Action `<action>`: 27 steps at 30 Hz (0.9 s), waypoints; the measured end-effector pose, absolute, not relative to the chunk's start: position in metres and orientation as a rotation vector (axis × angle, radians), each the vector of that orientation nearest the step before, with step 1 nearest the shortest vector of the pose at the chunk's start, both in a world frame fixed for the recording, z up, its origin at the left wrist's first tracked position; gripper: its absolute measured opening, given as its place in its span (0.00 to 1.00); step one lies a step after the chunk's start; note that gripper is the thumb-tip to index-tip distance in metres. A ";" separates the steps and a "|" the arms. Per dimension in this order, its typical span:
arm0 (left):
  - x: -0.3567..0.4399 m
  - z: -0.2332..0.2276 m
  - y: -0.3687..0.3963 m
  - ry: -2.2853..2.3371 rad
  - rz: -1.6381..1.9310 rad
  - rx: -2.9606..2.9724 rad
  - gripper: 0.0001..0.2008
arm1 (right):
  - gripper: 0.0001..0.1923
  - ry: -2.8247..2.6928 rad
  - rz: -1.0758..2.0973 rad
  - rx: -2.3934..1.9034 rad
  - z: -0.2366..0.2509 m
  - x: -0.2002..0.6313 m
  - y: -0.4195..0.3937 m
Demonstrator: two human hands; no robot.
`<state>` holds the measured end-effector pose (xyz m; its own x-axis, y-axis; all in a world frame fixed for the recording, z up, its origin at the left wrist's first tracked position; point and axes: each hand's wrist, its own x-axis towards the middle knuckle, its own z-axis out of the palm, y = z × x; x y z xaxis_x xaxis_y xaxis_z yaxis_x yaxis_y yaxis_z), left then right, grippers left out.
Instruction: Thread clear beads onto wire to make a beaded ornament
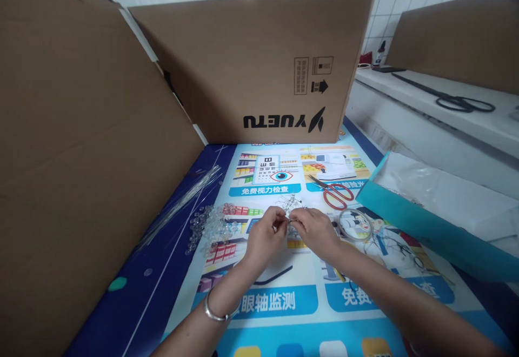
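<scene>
Fingertips nearly meeting, my left hand [267, 233] and my right hand [314, 230] are both pinched together over the printed table cover. Between them is something small and thin that I cannot make out. Just beyond the fingers lies a tangle of thin wires [292, 202] with small clear pieces. To the left of my left hand is a spread heap of clear beads [214, 226]. Close to my right hand is a coil of wire [356, 224], and past it rest red-handled scissors [338, 193], blades apart.
Cardboard panels [243, 65] stand at the back and left. An open teal box [425, 224] with white lining sits at the right. Straight wire lengths [182, 200] lie at left, near a green piece [117, 284]. Black scissors [454, 97] rest on a white ledge [430, 89].
</scene>
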<state>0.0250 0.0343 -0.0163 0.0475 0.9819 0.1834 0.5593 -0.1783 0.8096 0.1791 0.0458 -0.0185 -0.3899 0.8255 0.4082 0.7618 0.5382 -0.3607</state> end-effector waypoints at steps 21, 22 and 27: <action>0.031 -0.011 0.031 1.738 0.860 1.938 0.05 | 0.08 -2.206 0.104 -1.307 -0.021 0.178 0.044; 0.031 -0.012 0.032 1.727 0.866 1.940 0.04 | 0.08 -2.200 0.108 -1.299 -0.021 0.178 0.044; 0.030 -0.014 0.032 1.697 0.863 1.961 0.03 | 0.08 -2.172 0.106 -1.290 -0.023 0.179 0.045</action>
<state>0.0297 0.0322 -0.0142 0.0697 0.9797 0.1881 0.7289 -0.1787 0.6609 0.1790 0.0450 -0.0233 -0.3445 0.8207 0.4558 0.7725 0.5237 -0.3591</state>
